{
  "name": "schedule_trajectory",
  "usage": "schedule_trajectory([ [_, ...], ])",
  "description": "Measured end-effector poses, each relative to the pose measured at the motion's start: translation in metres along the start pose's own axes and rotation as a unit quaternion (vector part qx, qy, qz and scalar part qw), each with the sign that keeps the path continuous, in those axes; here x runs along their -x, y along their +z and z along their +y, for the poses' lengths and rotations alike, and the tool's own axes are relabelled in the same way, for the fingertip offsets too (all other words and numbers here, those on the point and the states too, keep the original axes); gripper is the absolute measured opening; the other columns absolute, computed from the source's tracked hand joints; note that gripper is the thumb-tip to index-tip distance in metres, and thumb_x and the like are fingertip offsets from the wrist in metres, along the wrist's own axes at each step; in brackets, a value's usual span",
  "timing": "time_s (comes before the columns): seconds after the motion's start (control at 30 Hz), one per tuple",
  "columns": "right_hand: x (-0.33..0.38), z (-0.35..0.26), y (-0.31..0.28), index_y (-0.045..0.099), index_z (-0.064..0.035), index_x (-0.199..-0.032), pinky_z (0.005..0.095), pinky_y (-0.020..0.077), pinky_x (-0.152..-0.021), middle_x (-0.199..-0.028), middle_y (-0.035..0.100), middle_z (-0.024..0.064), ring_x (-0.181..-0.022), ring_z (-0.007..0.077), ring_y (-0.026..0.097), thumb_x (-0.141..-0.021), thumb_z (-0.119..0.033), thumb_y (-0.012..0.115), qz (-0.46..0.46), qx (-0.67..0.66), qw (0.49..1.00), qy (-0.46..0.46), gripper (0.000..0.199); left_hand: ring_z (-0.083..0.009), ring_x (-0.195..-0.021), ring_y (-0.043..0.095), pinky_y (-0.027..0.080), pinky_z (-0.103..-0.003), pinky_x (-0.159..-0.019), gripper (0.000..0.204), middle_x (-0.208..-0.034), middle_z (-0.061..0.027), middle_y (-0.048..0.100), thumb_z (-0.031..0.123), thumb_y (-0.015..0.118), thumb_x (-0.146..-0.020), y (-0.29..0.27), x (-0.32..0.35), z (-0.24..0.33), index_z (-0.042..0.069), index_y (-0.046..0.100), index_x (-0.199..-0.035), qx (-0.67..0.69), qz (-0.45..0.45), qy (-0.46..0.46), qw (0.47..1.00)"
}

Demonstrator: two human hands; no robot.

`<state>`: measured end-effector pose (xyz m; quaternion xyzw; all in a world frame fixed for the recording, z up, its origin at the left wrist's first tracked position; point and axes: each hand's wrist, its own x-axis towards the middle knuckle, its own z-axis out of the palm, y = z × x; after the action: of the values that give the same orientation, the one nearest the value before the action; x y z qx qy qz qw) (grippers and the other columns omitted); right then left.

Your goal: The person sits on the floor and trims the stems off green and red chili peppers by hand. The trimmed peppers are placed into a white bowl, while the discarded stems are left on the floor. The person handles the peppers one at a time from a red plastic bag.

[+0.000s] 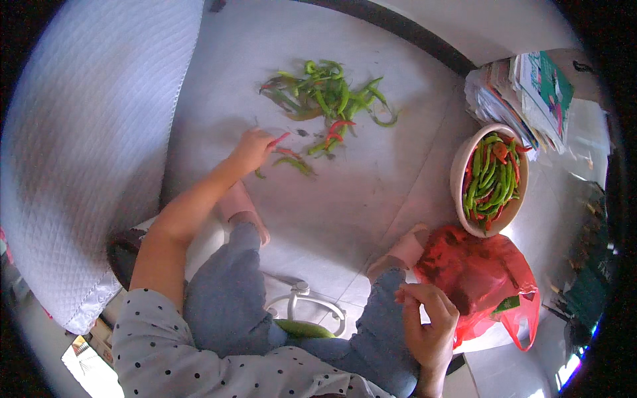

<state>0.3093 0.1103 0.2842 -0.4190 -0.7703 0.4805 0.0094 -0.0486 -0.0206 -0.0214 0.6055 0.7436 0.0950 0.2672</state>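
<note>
My left hand (pixel 251 151) reaches over the floor, its fingers closed on a red chili pepper (pixel 279 139) that sticks out to the right. Beside it lie a few more peppers, among them a green chili pepper (pixel 292 164). Farther off spreads a loose pile of green chili peppers (pixel 322 93) with some red ones mixed in. My right hand (pixel 432 325) hovers above my right knee, fingers curled and thumb drawn in toward them. Whether anything small sits between those fingertips does not show.
An oval pale basin (pixel 458 174) full of green and red peppers stands at the right. Nearer is a red plastic bag (pixel 478 272); behind the basin leans a stack of papers (pixel 514 99). A quilted cover (pixel 99 132) hangs along the left. A white metal stool frame (pixel 302 290) shows between my legs.
</note>
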Motion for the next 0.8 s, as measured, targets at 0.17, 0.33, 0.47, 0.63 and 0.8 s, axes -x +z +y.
schedule_trajectory([
  [0.17,-0.001,0.005,0.0,0.059,-0.0019,-0.085,0.0349,0.0462,-0.062,-0.078,0.06,0.0116,-0.069,0.0273,0.058,-0.069,0.003,0.056,-0.036,0.023,0.999,-0.02,0.017,-0.0372,-0.074,0.052,0.042,-0.043,-0.067,0.021,-0.082,-0.0175,0.055,0.011,0.061,-0.07,-0.01,0.007,0.01,0.001,0.051,-0.086,0.027,0.103,-0.061,0.992],
  [0.33,-0.002,0.008,0.002,0.059,-0.0023,-0.085,0.0356,0.0457,-0.062,-0.077,0.059,0.0117,-0.068,0.0277,0.056,-0.068,0.003,0.055,-0.057,0.04,0.996,-0.052,0.019,-0.0338,-0.076,0.054,0.043,-0.041,-0.066,0.026,-0.082,-0.0174,0.056,0.015,0.065,-0.065,0.01,0.023,0.018,0.001,0.052,-0.085,0.034,0.078,-0.151,0.985],
  [0.47,-0.002,0.011,0.001,0.059,-0.0021,-0.086,0.0358,0.0457,-0.062,-0.077,0.059,0.0117,-0.068,0.0276,0.056,-0.068,0.003,0.055,-0.061,0.047,0.996,-0.055,0.019,-0.0328,-0.077,0.054,0.044,-0.04,-0.066,0.022,-0.08,-0.0162,0.057,0.015,0.064,-0.064,0.017,0.023,0.017,0.004,0.055,-0.081,0.082,0.041,-0.198,0.976],
  [0.63,-0.004,0.01,0.001,0.058,-0.0017,-0.086,0.0364,0.0458,-0.063,-0.077,0.059,0.0121,-0.07,0.0283,0.056,-0.067,0.003,0.055,-0.066,0.041,0.995,-0.068,0.02,-0.0302,-0.071,0.054,0.044,-0.036,-0.064,0.022,-0.077,-0.0151,0.055,0.012,0.063,-0.065,0.018,0.029,0.008,0.004,0.053,-0.084,0.1,-0.007,-0.194,0.976],
  [0.8,-0.002,0.016,0.0,0.058,-0.0018,-0.086,0.0366,0.0461,-0.065,-0.078,0.059,0.0119,-0.072,0.0286,0.057,-0.067,0.003,0.055,-0.078,0.044,0.994,-0.059,0.02,-0.0256,-0.063,0.05,0.042,-0.031,-0.06,0.028,-0.073,-0.0126,0.053,0.009,0.063,-0.066,-0.002,0.021,0.01,0.003,0.05,-0.09,0.338,0.005,-0.129,0.932],
])
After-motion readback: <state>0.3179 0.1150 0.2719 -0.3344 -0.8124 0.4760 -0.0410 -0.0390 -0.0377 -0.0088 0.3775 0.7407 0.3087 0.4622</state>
